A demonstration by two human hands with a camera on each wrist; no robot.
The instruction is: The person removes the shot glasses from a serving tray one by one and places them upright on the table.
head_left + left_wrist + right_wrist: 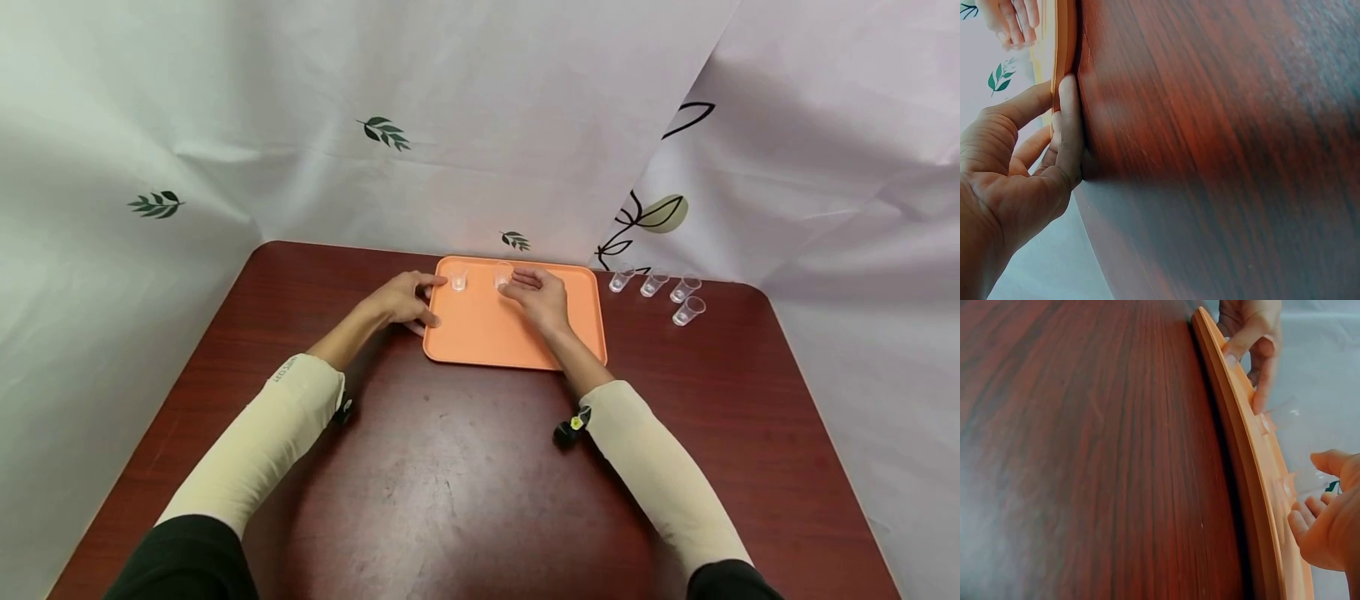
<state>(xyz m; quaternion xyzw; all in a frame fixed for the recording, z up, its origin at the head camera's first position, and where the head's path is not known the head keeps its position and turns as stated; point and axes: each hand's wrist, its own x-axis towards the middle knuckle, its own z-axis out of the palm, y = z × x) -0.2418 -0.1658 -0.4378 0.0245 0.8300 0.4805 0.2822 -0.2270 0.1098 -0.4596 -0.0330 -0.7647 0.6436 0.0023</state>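
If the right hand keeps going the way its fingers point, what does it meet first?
Probably the clear cup at the fingertips of the right hand, on the orange tray. Whether they already touch it is unclear.

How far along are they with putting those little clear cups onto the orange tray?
About a third, it seems. One small clear plastic cup already stands on the orange plastic tray. The right hand holds a second clear cup at the tray's far edge, while the left hand grips the tray's left rim. Four clear cups wait on the brown wooden table.
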